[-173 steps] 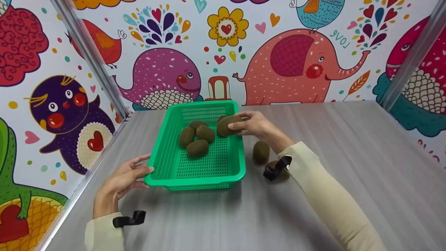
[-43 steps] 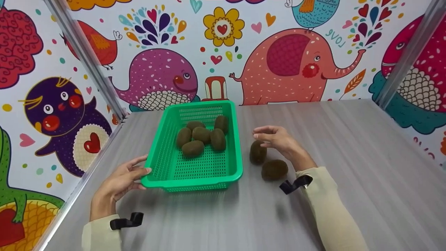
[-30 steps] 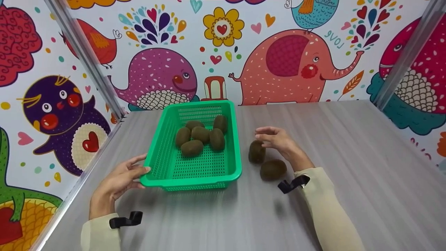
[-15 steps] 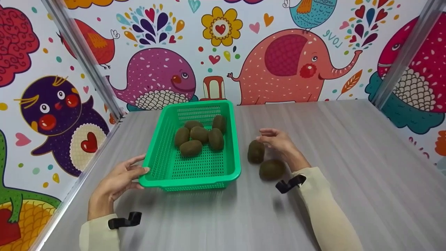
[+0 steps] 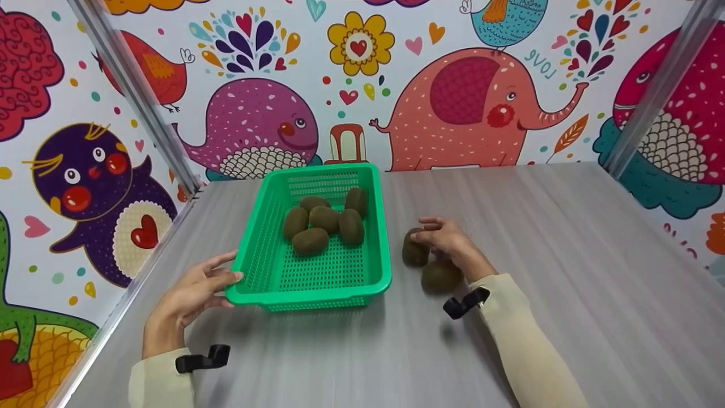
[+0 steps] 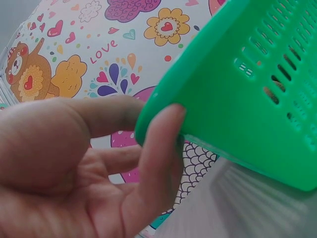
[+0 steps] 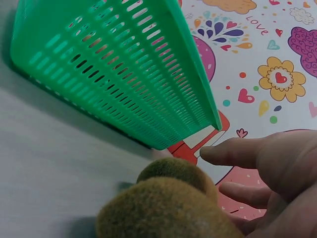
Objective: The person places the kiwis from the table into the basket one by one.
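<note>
My left hand [image 5: 190, 292] pinches the near-left corner of a green plastic basket [image 5: 317, 298]. In the left wrist view the thumb and a finger sit on either side of the basket's rim [image 6: 163, 91]. Several brown kiwis [image 5: 311, 242] lie inside, grouped toward the far half. Right of the basket, two more rest on the table: an upright-lying kiwi [image 5: 414, 255] and a sideways kiwi [image 5: 440, 277] nearer me. My right hand [image 5: 453, 242] reaches over this pair, fingertips at the farther kiwi's top. Its fingers stay spread beside the kiwi [image 7: 173, 171] in the right wrist view.
A grey wood-grain table [image 5: 544, 255] lies under everything. Behind and at the sides stand walls [image 5: 374, 102] printed with cartoon animals, with metal posts [image 5: 141, 96] at the corners. Black camera mounts [image 5: 203, 360] sit on both wrists.
Earlier my right hand held a kiwi over the basket's right side; that kiwi now lies inside. The hand has since moved right and lowered to the farther loose kiwi. My left hand keeps its hold.
</note>
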